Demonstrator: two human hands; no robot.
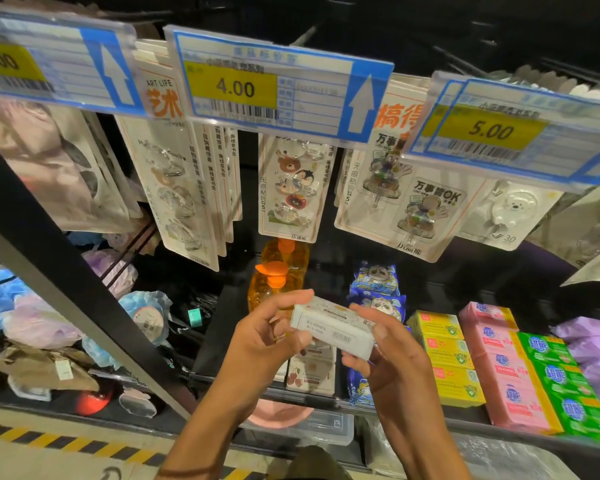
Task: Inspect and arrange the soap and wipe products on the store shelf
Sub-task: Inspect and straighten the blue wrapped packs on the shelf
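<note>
Far left: bath puffs (4, 306) in blue, pink and lilac, heaped behind a slanting black post (49, 258)
Above: hook cards (291, 188) hang in rows under price tags (234, 88) reading 4.00 and 5.00
Pump bottles: two orange pump bottles (278, 282) stand one behind the other at the back of the shelf (447, 282), just left of the middle
Left hand: the left hand (267, 337) holds the left end of the soap box (333, 329); its fingers (291, 299) are curled over the top edge and the thumb presses the front face
Soap box: white, long side tilted down to the right, barcode facing the camera; it is held between both hands in the air in front of the shelf, above cherry-printed boxes (310, 372) lying on the shelf
Right hand: the right hand (392, 362) pinches the right end, thumb on the near face, the other fingers curled underneath
Wipes: blue panda wipe packs (376, 289) in a row front to back, just beside the held box
Soap rows: yellow soap boxes (444, 348), then pink soap boxes (499, 362), then green soap boxes (561, 375), each row touching the next
Far right: purple packs (596, 348) beside the green row
</note>
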